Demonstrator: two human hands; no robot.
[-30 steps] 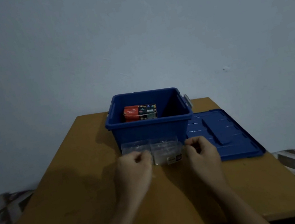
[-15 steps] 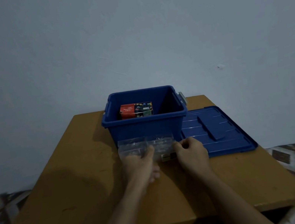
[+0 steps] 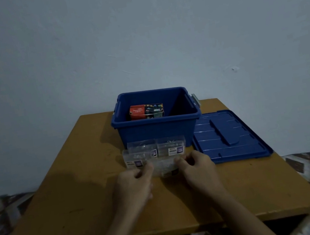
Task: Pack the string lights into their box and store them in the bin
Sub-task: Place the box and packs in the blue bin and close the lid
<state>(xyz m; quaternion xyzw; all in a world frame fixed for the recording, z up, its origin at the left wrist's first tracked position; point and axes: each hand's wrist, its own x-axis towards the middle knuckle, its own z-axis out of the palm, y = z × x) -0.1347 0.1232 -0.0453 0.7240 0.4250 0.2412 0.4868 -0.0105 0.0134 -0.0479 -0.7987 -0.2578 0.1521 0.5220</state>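
Observation:
An open blue bin (image 3: 158, 132) stands at the back middle of the wooden table (image 3: 78, 202). Inside it lies a red and dark string-light box (image 3: 146, 111). In front of the bin sit several clear plastic packs with small labels (image 3: 171, 147). My left hand (image 3: 135, 184) and my right hand (image 3: 196, 166) pinch the two ends of one clear pack (image 3: 164, 168), held just in front of the others. What the clear packs contain is too dim to tell.
The bin's blue lid (image 3: 227, 137) lies flat on the table right of the bin. A plain wall rises behind. Patterned floor tiles show on both sides of the table.
Both hands have drawn one clear pack back toward me, away from the others by the bin. The camera has tilted slightly.

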